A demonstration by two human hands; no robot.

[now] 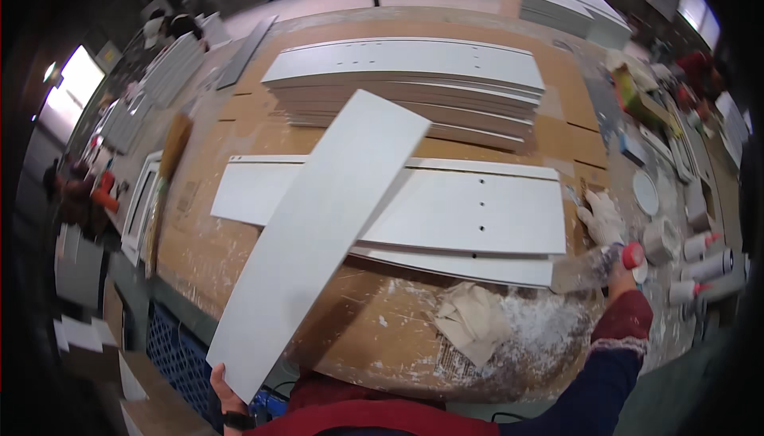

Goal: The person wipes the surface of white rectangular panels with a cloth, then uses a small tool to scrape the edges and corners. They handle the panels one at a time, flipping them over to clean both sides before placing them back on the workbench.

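Left hand (225, 394) is gripping the near end of a long white board (318, 233); right hand (619, 273) is clutching a red-capped bottle (593, 265), fingers partly hidden

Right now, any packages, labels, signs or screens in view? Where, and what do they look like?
No signs or screens show.
Bottle: clear plastic with a red cap, held in the right hand at the bench's right edge.
Tubes: white cylinders with red tips, lying in a cluster at far right.
Cardboard boxes: brown with white sheets, on the floor at lower left.
Labels are too small to tell.
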